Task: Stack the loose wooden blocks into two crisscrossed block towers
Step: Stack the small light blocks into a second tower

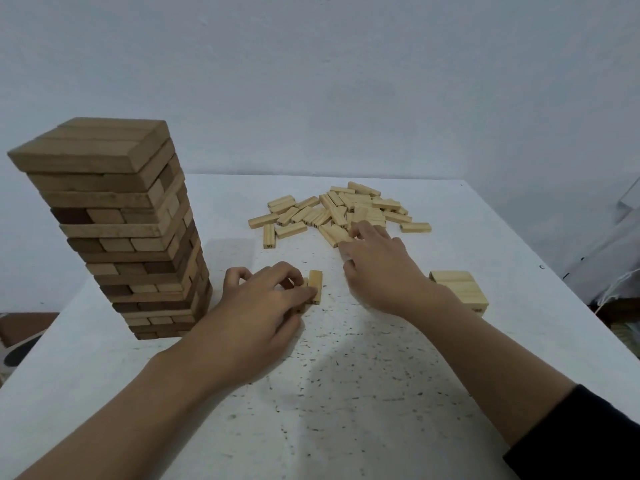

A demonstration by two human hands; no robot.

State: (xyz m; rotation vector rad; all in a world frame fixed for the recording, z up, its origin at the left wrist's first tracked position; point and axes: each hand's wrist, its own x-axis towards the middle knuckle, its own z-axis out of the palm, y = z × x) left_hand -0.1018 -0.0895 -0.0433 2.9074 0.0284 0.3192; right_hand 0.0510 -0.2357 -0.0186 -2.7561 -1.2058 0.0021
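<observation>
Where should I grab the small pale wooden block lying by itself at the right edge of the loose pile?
Pinch the small pale wooden block across its two long sides, near the middle, coming straight down from above. It lies flat on the white table, apart from the loose pile, so both long sides look free.

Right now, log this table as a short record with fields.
tall tower: dark and pale blocks, crisscrossed, left of table
short stack: pale blocks, on the right
loose pile: pale blocks, far centre
left hand: pinches pale block, centre
right hand: fingers at the pile's near edge; grip unclear
</observation>
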